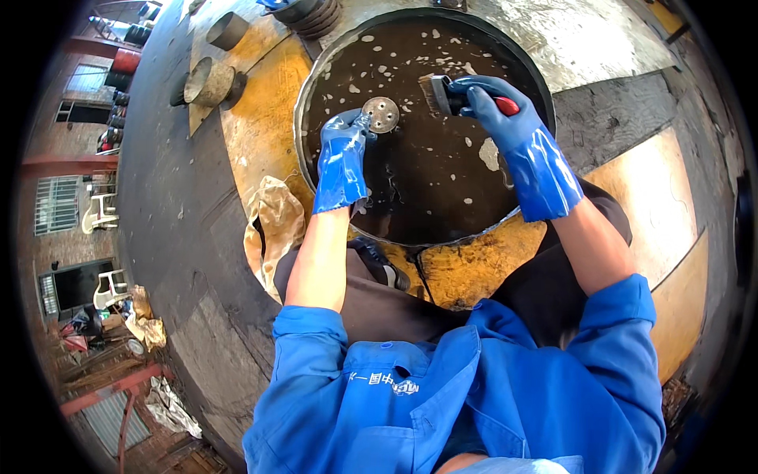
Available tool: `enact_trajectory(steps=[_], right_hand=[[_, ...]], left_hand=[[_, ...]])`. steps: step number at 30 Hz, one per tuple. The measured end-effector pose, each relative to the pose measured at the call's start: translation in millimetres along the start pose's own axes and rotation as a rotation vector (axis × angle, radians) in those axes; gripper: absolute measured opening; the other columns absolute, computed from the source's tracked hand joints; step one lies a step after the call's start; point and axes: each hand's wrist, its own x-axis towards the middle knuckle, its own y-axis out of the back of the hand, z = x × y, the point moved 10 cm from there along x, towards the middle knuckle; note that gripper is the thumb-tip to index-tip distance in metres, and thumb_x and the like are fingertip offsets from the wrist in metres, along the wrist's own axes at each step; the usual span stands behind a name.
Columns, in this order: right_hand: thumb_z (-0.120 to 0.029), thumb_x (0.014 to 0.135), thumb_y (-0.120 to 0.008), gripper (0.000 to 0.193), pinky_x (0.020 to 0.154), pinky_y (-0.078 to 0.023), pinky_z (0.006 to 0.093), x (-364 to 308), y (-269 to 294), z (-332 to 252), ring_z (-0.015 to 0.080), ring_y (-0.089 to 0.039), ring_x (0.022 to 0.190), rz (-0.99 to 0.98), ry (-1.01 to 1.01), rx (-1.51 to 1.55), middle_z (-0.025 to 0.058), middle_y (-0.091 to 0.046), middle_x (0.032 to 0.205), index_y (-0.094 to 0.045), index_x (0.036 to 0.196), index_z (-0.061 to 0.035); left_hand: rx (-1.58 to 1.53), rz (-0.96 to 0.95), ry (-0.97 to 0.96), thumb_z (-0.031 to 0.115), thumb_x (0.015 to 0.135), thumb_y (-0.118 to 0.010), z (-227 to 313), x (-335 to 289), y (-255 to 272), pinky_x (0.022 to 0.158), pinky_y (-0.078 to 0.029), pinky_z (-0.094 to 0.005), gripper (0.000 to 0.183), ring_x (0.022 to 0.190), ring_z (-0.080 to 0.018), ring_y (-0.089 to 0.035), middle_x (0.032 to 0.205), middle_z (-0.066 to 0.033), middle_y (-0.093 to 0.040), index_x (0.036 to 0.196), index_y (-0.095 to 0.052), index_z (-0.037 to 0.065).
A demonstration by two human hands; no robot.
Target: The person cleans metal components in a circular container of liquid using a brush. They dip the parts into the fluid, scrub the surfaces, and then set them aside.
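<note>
My left hand [345,150], in a blue rubber glove, pinches the edge of a small round metal disc [382,115] with several holes. The disc is held up over a wide round tub [303,150] of dark brown liquid [426,174] with pale foam patches floating on it. In my right hand [505,126], gloved the same way, is a paintbrush [436,96] with a red and black handle and pale brown bristles. Its bristles point left toward the disc, and a gap lies between the two.
Metal cylinders [208,82] and a stack of dark round pans [314,19] stand beyond the tub at the left. A crumpled tan cloth [276,215] lies by my left knee. Yellow-stained sheets [272,118] cover the floor around the tub. White chairs [101,213] stand far left.
</note>
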Motion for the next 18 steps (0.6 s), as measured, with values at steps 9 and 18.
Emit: enact_trajectory(steps=[9, 18], right_hand=[[-0.017, 0.103, -0.065, 0.025, 0.087, -0.058, 0.0286, 5.3, -5.5, 9.7, 0.0123, -0.07, 0.095, -0.05, 0.059, -0.014, 0.0071, -0.076, 0.109, -0.072, 0.121, -0.0011], [-0.018, 0.1, -0.066, 0.025, 0.087, -0.055, 0.0269, 3.6, -14.0, 13.8, 0.0104, -0.07, 0.094, -0.09, 0.02, -0.045, 0.0047, -0.077, 0.103, -0.075, 0.119, -0.0039]], left_hand=[[0.056, 0.083, -0.199, 0.012, 0.101, -0.059, 57.9, -14.5, 99.9, 0.087, -0.058, -0.0316, 0.029, 0.099, -0.0182, -0.07, 0.111, -0.0085, -0.075, 0.121, -0.072, -0.004], [0.307, 0.151, 0.202, 0.009, 0.092, -0.069, -47.3, 22.2, 195.8, 0.075, -0.054, -0.0332, 0.01, 0.081, -0.0157, -0.065, 0.09, -0.0049, -0.073, 0.096, -0.075, 0.001]])
